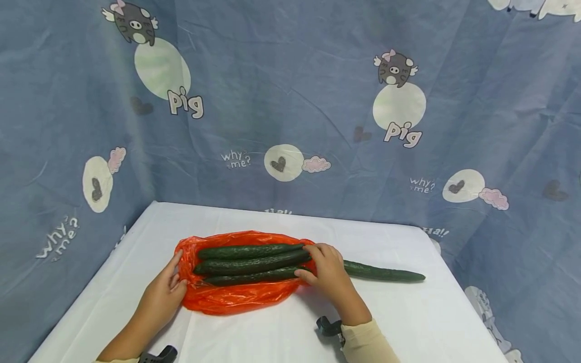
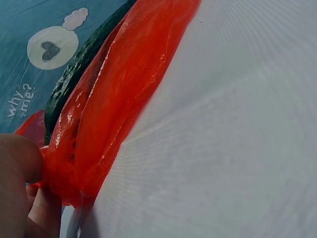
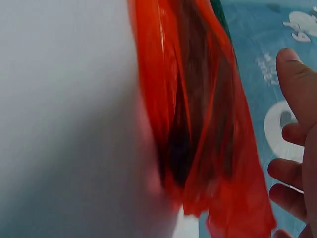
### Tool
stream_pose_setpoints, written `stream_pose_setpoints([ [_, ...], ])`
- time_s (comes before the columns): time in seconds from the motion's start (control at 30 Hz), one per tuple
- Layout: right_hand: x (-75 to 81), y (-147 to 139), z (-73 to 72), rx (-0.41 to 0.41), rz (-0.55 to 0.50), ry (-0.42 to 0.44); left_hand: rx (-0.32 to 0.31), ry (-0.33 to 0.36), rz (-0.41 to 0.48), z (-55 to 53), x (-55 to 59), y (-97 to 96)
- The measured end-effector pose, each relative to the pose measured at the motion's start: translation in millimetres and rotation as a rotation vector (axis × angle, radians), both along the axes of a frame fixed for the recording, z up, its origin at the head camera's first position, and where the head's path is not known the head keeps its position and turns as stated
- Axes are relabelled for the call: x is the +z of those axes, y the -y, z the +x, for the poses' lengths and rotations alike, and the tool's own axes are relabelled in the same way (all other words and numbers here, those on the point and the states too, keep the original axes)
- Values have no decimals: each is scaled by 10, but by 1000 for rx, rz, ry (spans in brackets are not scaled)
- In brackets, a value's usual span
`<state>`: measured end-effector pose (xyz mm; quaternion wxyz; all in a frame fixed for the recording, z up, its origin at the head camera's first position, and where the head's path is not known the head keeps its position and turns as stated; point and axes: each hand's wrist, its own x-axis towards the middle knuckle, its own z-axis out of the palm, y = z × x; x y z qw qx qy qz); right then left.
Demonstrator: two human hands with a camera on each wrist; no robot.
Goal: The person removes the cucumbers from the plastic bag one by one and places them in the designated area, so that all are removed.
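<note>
Three long dark-green cucumbers [image 1: 251, 264] lie side by side in a red plastic bag [image 1: 236, 301], which is spread wide at the top. At the bag's left end, my left hand [image 1: 161, 291] pinches its edge between thumb and fingers; the left wrist view shows the gathered red film [image 2: 74, 183] at the fingertips. Over the right end of the cucumbers is my right hand [image 1: 333, 278], thumb and fingers apart. In the right wrist view its thumb [image 3: 294, 74] and loosely bent fingers stand beside the bag, holding nothing.
Another cucumber [image 1: 386, 274] lies on the white tablecloth [image 1: 254, 335] to the right, its left end hidden behind my right hand. A blue printed cloth [image 1: 290, 101] hangs behind the table and along its sides.
</note>
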<state>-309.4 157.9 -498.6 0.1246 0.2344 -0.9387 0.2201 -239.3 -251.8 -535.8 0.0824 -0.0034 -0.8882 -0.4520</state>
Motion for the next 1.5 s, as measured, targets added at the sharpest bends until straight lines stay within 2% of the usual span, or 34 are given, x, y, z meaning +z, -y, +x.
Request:
stream_pose_setpoints([
  [0.27,7,304,3,0,1,43,5,-54,-23,12,-15,19],
  [0.5,14,557,20,10,57,33,-5,-85,-4,6,-19,37],
  [0.7,5,762,46,32,96,59,13,-74,-35,94,-20,98],
  [0.83,7,874,46,43,96,46,14,-72,-33,129,-9,99],
  [0.97,10,955,38,54,113,20,12,-74,-14,106,2,52],
  [1.2,-47,1043,34,55,178,-6,-12,-25,9,64,-10,-19],
  [1.37,-49,1144,2,69,165,-43,1,-57,-22,50,19,-13],
  [1.5,-57,1204,-3,64,156,-54,-19,-50,1,27,42,-20],
])
